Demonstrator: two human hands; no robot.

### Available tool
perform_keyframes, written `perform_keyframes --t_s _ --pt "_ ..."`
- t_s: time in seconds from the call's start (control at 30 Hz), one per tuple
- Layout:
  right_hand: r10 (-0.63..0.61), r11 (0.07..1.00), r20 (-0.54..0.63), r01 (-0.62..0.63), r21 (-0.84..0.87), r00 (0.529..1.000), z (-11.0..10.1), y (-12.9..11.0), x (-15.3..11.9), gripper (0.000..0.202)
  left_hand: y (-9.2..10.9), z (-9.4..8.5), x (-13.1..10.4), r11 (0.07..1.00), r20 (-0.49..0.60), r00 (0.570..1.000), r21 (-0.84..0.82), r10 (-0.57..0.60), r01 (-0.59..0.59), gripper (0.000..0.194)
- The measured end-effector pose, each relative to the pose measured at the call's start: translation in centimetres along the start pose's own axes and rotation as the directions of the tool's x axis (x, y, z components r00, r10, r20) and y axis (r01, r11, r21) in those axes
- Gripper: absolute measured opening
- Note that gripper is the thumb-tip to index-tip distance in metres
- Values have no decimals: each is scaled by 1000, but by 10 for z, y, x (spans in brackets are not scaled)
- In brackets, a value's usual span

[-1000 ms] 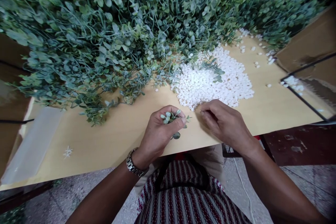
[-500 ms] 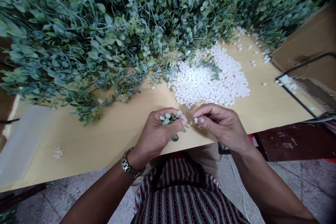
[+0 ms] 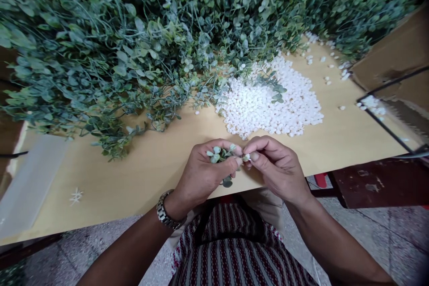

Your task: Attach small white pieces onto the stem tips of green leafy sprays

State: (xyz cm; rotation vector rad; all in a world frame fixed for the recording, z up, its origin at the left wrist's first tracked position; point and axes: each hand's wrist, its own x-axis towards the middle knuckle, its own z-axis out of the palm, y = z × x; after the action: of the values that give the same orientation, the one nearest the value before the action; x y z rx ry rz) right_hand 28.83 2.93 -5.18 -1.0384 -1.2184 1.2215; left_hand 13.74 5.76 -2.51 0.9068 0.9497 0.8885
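A small green leafy sprig (image 3: 216, 155) is pinched in my left hand (image 3: 204, 170), its leaves showing above and below the thumb. My right hand (image 3: 278, 165) grips a small white piece (image 3: 247, 157) between thumb and forefinger, at the tip of the sprig's stem. The fingertips of both hands are close together over the table's near edge. Just beyond them lies a pile of small white pieces (image 3: 268, 103), with a leafy twig (image 3: 277, 91) resting on it.
A large heap of green foliage (image 3: 150, 44) covers the back of the table (image 3: 134, 192). At the left are a translucent sheet (image 3: 33, 183) and a white star-shaped piece (image 3: 76, 196). A cardboard box (image 3: 395, 58) and a black metal frame (image 3: 382, 125) stand at the right.
My right hand has moved left, bringing the white piece from a small gap away to the tip of the sprig. My left hand still holds the sprig.
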Motion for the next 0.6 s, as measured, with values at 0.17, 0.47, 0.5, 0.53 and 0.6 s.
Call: perform_keyframes --t_s 0.17,0.47,0.5,0.53,0.6 --pt "-22 997 -32 19 -80 999 5 -2 -1 6 -3 0 0 992 -49 998 123 45 -39 5" --pt "-67 994 -53 62 -86 996 6 -4 -2 9 -1 -2 -2 991 -51 998 130 25 -19 6" --pt "-25 1000 -67 23 -21 997 5 -3 -1 7 -1 -2 -2 995 -56 998 102 19 -13 6" --pt "26 998 -71 -21 58 997 4 -2 0 5 -1 -2 -1 997 -58 998 73 12 -7 5" --pt "124 969 -46 -110 222 991 3 -2 3 4 -1 -3 -1 1000 -55 998 24 6 -4 6"
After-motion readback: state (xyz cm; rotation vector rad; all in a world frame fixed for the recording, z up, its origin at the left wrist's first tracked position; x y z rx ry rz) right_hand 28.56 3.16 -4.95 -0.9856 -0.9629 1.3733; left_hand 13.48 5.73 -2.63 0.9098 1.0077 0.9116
